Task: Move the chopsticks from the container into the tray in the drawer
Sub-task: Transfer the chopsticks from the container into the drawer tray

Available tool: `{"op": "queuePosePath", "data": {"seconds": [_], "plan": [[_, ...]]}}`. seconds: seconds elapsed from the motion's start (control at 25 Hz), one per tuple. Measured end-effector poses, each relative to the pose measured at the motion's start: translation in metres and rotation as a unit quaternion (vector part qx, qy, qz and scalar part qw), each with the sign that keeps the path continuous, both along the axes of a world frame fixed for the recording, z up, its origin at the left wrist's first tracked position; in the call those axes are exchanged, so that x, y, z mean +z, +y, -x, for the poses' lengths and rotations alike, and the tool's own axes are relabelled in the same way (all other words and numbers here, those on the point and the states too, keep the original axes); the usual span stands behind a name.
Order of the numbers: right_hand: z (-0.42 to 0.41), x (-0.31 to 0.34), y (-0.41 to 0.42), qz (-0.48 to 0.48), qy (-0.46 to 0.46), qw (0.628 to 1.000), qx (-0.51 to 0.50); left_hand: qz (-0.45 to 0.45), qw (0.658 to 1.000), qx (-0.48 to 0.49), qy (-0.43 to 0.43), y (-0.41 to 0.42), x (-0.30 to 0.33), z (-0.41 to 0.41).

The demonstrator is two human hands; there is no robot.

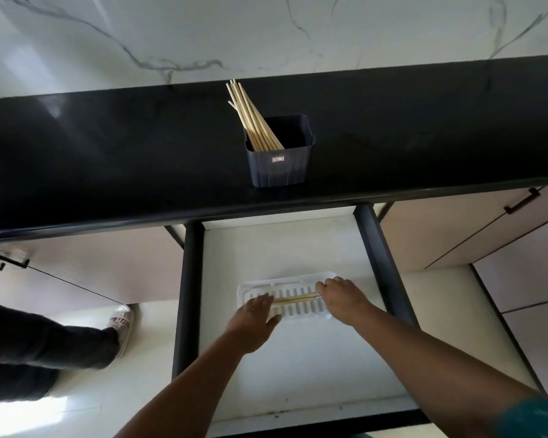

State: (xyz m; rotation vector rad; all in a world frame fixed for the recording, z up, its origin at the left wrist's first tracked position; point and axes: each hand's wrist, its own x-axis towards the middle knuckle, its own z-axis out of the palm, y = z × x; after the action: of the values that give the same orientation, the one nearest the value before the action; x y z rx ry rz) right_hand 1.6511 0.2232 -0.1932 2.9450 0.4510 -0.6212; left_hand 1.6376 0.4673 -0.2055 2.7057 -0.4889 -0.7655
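A dark blue container [280, 167] stands on the black countertop [108, 153] with several wooden chopsticks [250, 116] leaning out to the left. Below it the drawer [298, 248] is pulled out, and a white slotted tray [298, 309] lies on its pale floor. A pair of chopsticks [295, 299] lies crosswise in the tray. My left hand [255, 322] rests at the pair's left end with fingers spread. My right hand [342, 298] holds the pair's right end in its fingertips.
Dark drawer rails [189, 295] run along both sides of the drawer. Cabinet fronts with black handles [521, 202] flank it. Another person's leg and light shoe [121, 324] stand on the floor at the left. A marble wall rises behind the counter.
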Motion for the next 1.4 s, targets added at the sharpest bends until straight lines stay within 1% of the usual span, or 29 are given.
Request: {"op": "queuePosePath", "data": {"seconds": [0.08,0.2,0.32,0.4,0.48,0.6,0.68,0.76,0.8,0.92,1.0,1.08,1.2,1.32,1.4], "plan": [[0.000,-0.010,0.015,-0.001,0.005,1.000,-0.006,-0.034,0.999,-0.034,0.023,-0.005,-0.002,0.000],[-0.001,-0.020,0.021,0.016,0.019,0.999,-0.045,-0.096,0.992,-0.079,0.032,-0.005,-0.009,-0.003],[-0.005,-0.027,0.015,0.038,0.048,0.998,-0.035,-0.143,0.982,-0.111,0.042,0.002,-0.016,-0.003],[-0.010,-0.029,0.013,0.031,0.063,0.997,-0.031,-0.140,0.984,-0.097,0.041,0.004,-0.019,-0.003],[-0.014,-0.029,0.013,0.002,0.062,0.997,-0.038,-0.123,0.989,-0.075,0.032,0.002,-0.021,-0.006],[-0.013,-0.032,0.016,-0.086,0.068,0.991,-0.079,-0.088,0.993,-0.068,0.025,0.000,-0.024,-0.011],[-0.008,-0.035,0.020,-0.137,0.108,0.978,-0.116,-0.086,0.992,-0.076,0.044,0.000,-0.025,-0.017],[-0.004,-0.039,0.024,-0.125,0.135,0.976,-0.120,-0.106,0.990,-0.077,0.061,-0.001,-0.027,-0.021],[-0.003,-0.041,0.025,-0.106,0.131,0.979,-0.112,-0.118,0.988,-0.082,0.059,-0.002,-0.028,-0.021],[0.000,-0.040,0.025,-0.083,0.081,0.989,-0.095,-0.145,0.984,-0.107,0.015,-0.006,-0.030,-0.018],[0.005,-0.040,0.026,-0.099,0.079,0.987,-0.100,-0.140,0.985,-0.098,-0.014,-0.007,-0.032,-0.011],[0.010,-0.041,0.025,-0.125,0.099,0.980,-0.120,-0.140,0.986,-0.090,-0.015,-0.005,-0.034,-0.009],[0.011,-0.041,0.025,-0.152,0.107,0.974,-0.132,-0.173,0.978,-0.112,-0.037,-0.006,-0.036,-0.012],[0.014,-0.043,0.026,-0.162,0.098,0.972,-0.139,-0.161,0.977,-0.116,-0.073,-0.007,-0.040,-0.008],[0.014,-0.042,0.026,-0.162,0.100,0.971,-0.141,-0.145,0.982,-0.106,-0.062,-0.007,-0.038,-0.007]]}}
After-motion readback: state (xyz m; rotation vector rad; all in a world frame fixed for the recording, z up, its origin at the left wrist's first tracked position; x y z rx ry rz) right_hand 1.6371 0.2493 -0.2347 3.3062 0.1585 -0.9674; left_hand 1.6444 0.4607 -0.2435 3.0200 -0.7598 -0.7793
